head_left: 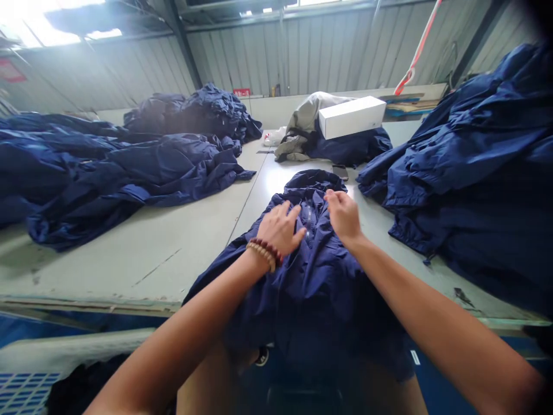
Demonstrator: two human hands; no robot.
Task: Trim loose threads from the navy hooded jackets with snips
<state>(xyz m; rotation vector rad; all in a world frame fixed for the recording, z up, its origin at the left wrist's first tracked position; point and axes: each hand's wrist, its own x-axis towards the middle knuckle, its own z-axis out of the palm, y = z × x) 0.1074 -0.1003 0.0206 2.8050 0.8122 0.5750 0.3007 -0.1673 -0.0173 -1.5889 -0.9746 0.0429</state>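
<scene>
Left heap: crumpled navy garments (129, 167) spread over the pale table (142, 248).
Wrist beads: two bracelets (263, 252), one tan and one dark red, around the left wrist.
Left hand (281, 227): palm down, fingers loosely spread and thumb held apart, over the jacket's front just left of the zip; whether it presses the cloth I cannot tell.
Navy jacket (298, 276): at the table's near edge in front of the person, hood (315, 178) farthest away, lower part hanging over the edge.
Zip (309, 222): between the two hands.
Right hand (343, 214): fingers curled in, thumb near the forefinger, beside the jacket's collar; blurred, so I cannot tell whether it pinches fabric.
Right heap: more navy garments (475, 173), piled high.
</scene>
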